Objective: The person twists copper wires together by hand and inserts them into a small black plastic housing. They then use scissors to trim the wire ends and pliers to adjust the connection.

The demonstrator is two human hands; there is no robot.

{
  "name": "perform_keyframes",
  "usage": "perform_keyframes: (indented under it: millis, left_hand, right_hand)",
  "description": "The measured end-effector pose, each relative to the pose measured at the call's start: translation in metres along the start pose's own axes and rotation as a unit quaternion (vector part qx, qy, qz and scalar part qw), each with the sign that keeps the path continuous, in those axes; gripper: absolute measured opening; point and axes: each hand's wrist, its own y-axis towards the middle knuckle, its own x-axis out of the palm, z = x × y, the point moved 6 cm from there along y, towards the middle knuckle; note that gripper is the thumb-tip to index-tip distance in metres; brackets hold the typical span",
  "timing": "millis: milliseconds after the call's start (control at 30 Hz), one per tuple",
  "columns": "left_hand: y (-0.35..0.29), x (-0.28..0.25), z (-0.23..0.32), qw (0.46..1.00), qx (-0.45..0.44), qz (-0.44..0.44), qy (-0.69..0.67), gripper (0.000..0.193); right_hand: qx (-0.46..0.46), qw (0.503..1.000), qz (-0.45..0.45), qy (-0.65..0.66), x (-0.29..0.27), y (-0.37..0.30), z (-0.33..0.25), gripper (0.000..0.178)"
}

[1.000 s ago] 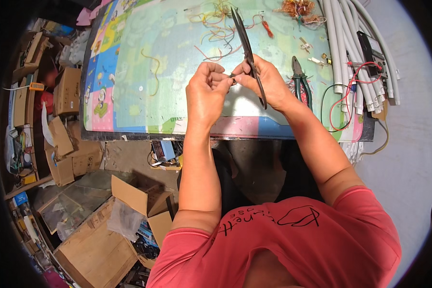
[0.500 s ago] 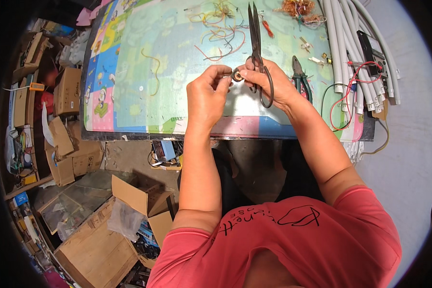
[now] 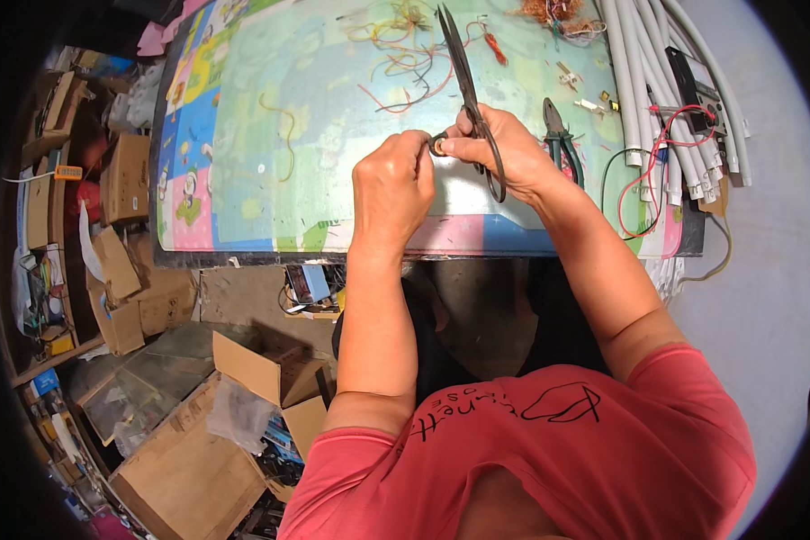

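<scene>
Over the near part of the table, a small dark ring with a copper-coloured inside (image 3: 439, 145) is pinched between my two hands. My left hand (image 3: 390, 184) is closed at the ring's left side, its fingertips partly hidden behind the knuckles. My right hand (image 3: 506, 148) presses thumb and finger on the ring's right side. That same hand also carries long black scissors (image 3: 462, 72), blades pointing up and away, handle loops lying against the palm. Just right of this hand, green-handled pliers (image 3: 558, 135) lie on the table.
Loose coloured wires (image 3: 405, 76) and a copper wire tangle (image 3: 553, 11) lie towards the far side. White tubes (image 3: 633, 81) line the right edge, with a black meter (image 3: 690, 79) and red lead (image 3: 684, 110) on them. Cardboard boxes (image 3: 243, 364) stand on the floor at left.
My left hand has rolled over, so its back now hides more of the fingers. The scissors have tilted left at their tips. The ring has shifted slightly left.
</scene>
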Motion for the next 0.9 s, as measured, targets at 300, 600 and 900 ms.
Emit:
perform_keyframes:
  millis: [300,600,900]
  left_hand:
    - [-0.003,0.01,-0.016,0.954,-0.201,0.005,-0.221,0.024]
    - [-0.007,0.011,-0.006,0.953,-0.145,0.06,-0.259,0.023]
    - [0.001,-0.023,-0.011,0.973,-0.095,0.188,-0.099,0.016]
  right_hand:
    - [-0.072,0.994,-0.008,0.076,0.004,-0.001,-0.008,0.022]
    - [-0.106,0.99,-0.015,0.09,0.003,0.0,-0.008,0.019]
    - [-0.05,0.961,0.047,-0.267,0.006,-0.008,-0.015,0.042]
